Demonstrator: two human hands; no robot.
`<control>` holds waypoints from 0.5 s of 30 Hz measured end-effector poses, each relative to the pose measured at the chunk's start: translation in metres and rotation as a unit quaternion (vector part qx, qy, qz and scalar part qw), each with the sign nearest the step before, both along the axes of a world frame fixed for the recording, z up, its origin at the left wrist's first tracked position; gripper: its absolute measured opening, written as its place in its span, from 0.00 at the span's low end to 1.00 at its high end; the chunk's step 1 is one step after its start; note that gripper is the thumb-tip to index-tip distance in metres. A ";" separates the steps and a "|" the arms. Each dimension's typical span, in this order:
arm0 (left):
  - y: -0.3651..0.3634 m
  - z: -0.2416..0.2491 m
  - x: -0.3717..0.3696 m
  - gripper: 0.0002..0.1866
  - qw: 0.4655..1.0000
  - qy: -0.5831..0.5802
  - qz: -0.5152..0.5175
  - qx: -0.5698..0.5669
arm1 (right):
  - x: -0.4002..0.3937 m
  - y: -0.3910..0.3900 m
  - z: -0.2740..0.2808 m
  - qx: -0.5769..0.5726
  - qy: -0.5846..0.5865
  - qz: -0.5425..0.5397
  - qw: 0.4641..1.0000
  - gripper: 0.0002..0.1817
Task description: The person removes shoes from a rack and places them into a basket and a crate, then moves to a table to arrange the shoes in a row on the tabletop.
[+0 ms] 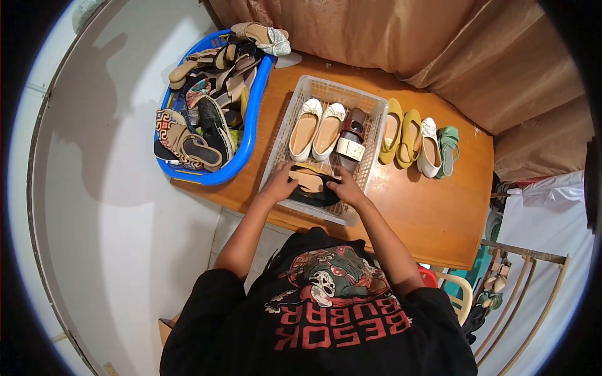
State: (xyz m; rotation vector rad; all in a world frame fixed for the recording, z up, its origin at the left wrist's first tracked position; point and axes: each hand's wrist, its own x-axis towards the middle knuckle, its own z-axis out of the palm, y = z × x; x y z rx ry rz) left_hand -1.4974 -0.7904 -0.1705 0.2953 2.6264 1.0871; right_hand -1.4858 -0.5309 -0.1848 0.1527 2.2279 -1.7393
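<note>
My left hand (279, 182) is closed on one end of a black flat shoe (305, 195) with a tan insole. At its other end my right hand (345, 188) grips with thumb and fingers. The shoe lies sideways in the near part of a clear plastic basket (380, 119). A second tan insole edge shows behind it, partly hidden. Farther back in the basket lie a pair of white flats (306, 130) with bows. Beside them are dark slide sandals, one with a maroon strap (355, 125) and one with a cream strap (350, 149).
A blue laundry basket (251, 125) heaped with shoes stands left. Right of the clear basket, mustard flats (410, 139), a white flat (429, 150) and a green sandal (448, 152) line the wooden table (433, 213). Brown curtains (401, 37) hang behind; a rack (527, 257) stands lower right.
</note>
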 end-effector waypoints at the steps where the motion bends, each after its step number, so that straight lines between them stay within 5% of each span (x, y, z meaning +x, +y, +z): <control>1: -0.003 -0.006 0.000 0.35 0.999 0.009 -0.040 -0.029 | -0.004 -0.002 -0.005 0.094 -0.025 0.074 0.993 0.31; 3: 0.000 0.001 0.003 0.38 0.997 -0.004 -0.045 -0.065 | -0.005 -0.008 -0.014 0.244 0.014 0.140 0.960 0.37; 12: 0.015 0.026 -0.008 0.51 0.971 -0.109 -0.085 -0.196 | -0.002 -0.007 0.013 0.207 -0.071 0.107 0.970 0.41; 15: 0.014 0.028 -0.015 0.46 0.966 -0.108 -0.117 -0.204 | -0.001 -0.001 0.004 0.176 -0.059 0.123 0.975 0.40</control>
